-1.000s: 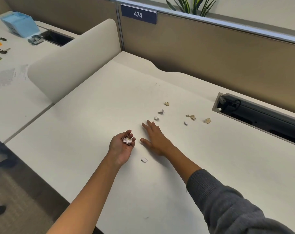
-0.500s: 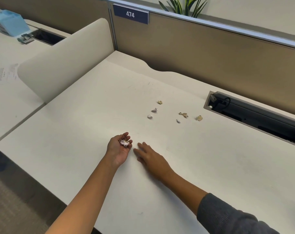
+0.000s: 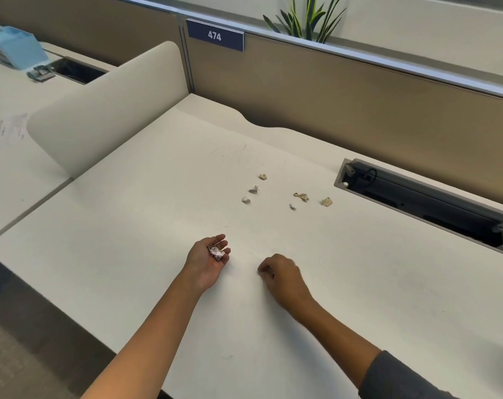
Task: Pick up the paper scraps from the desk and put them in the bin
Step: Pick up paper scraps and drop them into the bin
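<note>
Several small crumpled paper scraps lie scattered on the white desk, from a tan one at the back to another tan one at the right. My left hand rests palm up on the desk, cupping a small heap of white scraps. To its right, my right hand is knuckles up with its fingertips pinched together on a scrap that is mostly hidden. No bin is in view.
A recessed cable tray opens in the desk at the right. A rounded divider panel stands on the left, a tan partition with a "474" sign behind. The neighbouring desk holds a blue box, a stapler and papers.
My right hand drew back from near the far scraps onto the loose scrap close to me and curled shut over it. That scrap no longer shows on the desk. The left hand stayed cupped.
</note>
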A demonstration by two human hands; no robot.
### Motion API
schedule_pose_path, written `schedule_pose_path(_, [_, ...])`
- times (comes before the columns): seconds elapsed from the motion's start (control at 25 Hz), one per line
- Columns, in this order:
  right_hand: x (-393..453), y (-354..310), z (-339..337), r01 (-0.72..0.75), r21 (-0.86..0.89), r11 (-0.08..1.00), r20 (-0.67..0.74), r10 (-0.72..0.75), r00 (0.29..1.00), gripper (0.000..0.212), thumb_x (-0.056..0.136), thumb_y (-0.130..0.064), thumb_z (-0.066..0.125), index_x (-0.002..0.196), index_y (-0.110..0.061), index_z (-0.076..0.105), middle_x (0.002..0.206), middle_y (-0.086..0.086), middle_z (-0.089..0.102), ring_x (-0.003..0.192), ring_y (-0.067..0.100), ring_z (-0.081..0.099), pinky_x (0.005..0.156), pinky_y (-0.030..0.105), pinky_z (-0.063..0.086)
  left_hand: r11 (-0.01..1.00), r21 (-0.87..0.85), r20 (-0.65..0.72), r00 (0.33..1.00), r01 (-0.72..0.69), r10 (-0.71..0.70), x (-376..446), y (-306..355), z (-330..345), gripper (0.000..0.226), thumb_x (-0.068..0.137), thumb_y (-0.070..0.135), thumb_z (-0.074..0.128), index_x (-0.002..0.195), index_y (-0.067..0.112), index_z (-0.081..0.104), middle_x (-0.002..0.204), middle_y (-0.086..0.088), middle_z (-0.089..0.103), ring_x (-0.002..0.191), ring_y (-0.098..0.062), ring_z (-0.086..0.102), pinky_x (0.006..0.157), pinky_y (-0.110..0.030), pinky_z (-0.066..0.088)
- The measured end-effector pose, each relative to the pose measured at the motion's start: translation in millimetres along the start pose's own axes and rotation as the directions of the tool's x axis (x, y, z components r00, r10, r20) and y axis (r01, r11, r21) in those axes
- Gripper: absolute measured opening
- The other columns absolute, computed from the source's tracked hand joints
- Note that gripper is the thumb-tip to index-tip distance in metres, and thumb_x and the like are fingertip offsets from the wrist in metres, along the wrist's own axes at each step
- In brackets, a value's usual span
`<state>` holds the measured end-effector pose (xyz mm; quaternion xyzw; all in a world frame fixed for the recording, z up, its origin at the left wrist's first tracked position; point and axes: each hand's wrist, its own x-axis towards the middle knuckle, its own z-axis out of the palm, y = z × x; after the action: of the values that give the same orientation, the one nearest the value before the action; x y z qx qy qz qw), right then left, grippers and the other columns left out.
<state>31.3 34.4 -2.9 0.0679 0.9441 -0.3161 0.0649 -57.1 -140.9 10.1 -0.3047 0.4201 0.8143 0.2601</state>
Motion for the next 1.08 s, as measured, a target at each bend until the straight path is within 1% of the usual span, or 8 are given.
schedule_pose_path(0.08, [6.6, 0.8, -21.2, -0.171, 0.28, 0.945, -0.009, 0.181, 0.983, 0.016, 0.089, -0.012, 0.063, 0.092, -0.016, 0.078, 0.091, -0.006, 0.072, 0.072, 0.003, 0.062, 0.064, 0.009, 0.044, 1.0, 0.017, 0.015, 1.0, 0.014, -0.014, -0.6, -9.1, 4.9, 0.026, 0.098, 0.013, 0.039, 0.087, 0.002, 0.061, 0.08, -0.008, 0.055, 0.069, -0.021, 0.051, 0.064, -0.025, 0.041])
schedule_pose_path(0.16, [10.4, -5.8, -37.8, -0.213, 0.449, 0.868, 0.014, 0.232, 0.973, 0.011, 0.087, -0.016, 0.069, 0.09, -0.019, 0.078, 0.087, -0.007, 0.074, 0.066, -0.003, 0.063, 0.057, 0.005, 0.043, 0.999, 0.031, 0.036, 0.999, 0.037, -0.038, -0.3, -20.5, 12.2, 0.028, 0.099, 0.014, 0.039, 0.088, 0.001, 0.061, 0.081, -0.01, 0.055, 0.069, -0.021, 0.051, 0.064, -0.026, 0.041])
schedule_pose_path(0.32, [11.4, -35.4, -52.0, -0.167, 0.566, 0.808, 0.042, 0.173, 0.984, 0.009, 0.088, -0.021, 0.069, 0.091, -0.018, 0.077, 0.089, -0.006, 0.076, 0.082, 0.011, 0.072, 0.072, 0.02, 0.055, 0.994, 0.052, 0.108, 0.989, 0.093, -0.099, 0.3, -41.3, 28.1, 0.032, 0.101, 0.021, 0.037, 0.092, 0.001, 0.061, 0.084, -0.012, 0.06, 0.071, -0.022, 0.056, 0.068, -0.028, 0.046])
schedule_pose_path(0.44, [13.9, -47.9, -58.1, -0.176, 0.62, 0.765, 0.081, 0.16, 0.984, 0.016, 0.091, -0.03, 0.064, 0.088, -0.021, 0.077, 0.086, -0.005, 0.076, 0.082, 0.013, 0.073, 0.081, 0.031, 0.06, 0.99, 0.066, 0.144, 0.981, 0.123, -0.131, 3.1, -48.5, 39.5, 0.029, 0.102, 0.023, 0.037, 0.1, 0.005, 0.06, 0.085, -0.01, 0.065, 0.069, -0.018, 0.061, 0.074, -0.03, 0.047])
schedule_pose_path(0.6, [25.3, -30.7, -69.4, -0.184, 0.721, 0.668, 0.068, 0.196, 0.978, 0.018, 0.092, -0.023, 0.06, 0.09, -0.019, 0.077, 0.089, -0.001, 0.077, 0.087, 0.018, 0.074, 0.086, 0.038, 0.06, 0.972, 0.002, 0.184, 0.955, 0.236, -0.233, 7.8, -46.2, 55.8, 0.03, 0.101, 0.021, 0.036, 0.088, 0.004, 0.057, 0.072, -0.009, 0.058, 0.056, -0.017, 0.051, 0.045, -0.021, 0.043])
schedule_pose_path(0.8, [51.6, 29.1, -78.6, -0.223, 0.538, 0.813, -0.143, 0.348, 0.926, 0.019, 0.094, -0.017, 0.06, 0.109, -0.018, 0.072, 0.112, -0.006, 0.071, 0.104, 0.014, 0.066, 0.082, 0.019, 0.051, 0.967, -0.006, 0.186, 0.951, 0.254, -0.248, 21.3, -42.8, 64.6, 0.031, 0.099, 0.017, 0.037, 0.079, 0.003, 0.056, 0.065, -0.007, 0.05, 0.041, -0.014, 0.048, 0.036, -0.016, 0.035])
schedule_pose_path(0.92, [70.6, 65.0, -77.7, -0.259, 0.35, 0.9, -0.207, 0.344, 0.916, 0.035, 0.095, -0.016, 0.06, 0.129, -0.012, 0.057, 0.136, 0.006, 0.056, 0.125, 0.022, 0.055, 0.1, 0.027, 0.043, 0.969, 0.015, 0.195, 0.949, 0.249, -0.247, 28.7, -39.0, 70.3, 0.032, 0.1, 0.017, 0.036, 0.079, 0.003, 0.056, 0.067, -0.006, 0.048, 0.046, -0.015, 0.046, 0.037, -0.016, 0.035])
schedule_pose_path(1.08, [101.1, 91.0, -77.3, -0.227, 0.154, 0.962, -0.228, 0.258, 0.939, 0.059, 0.097, -0.023, 0.059, 0.148, -0.006, 0.034, 0.16, 0.012, 0.021, 0.148, 0.025, 0.025, 0.117, 0.032, 0.024, 0.971, 0.037, 0.196, 0.951, 0.237, -0.24, 36.2, -33.5, 80.3, 0.031, 0.1, 0.017, 0.036, 0.08, 0.003, 0.056, 0.069, -0.006, 0.047, 0.044, -0.014, 0.047, 0.037, -0.016, 0.037])
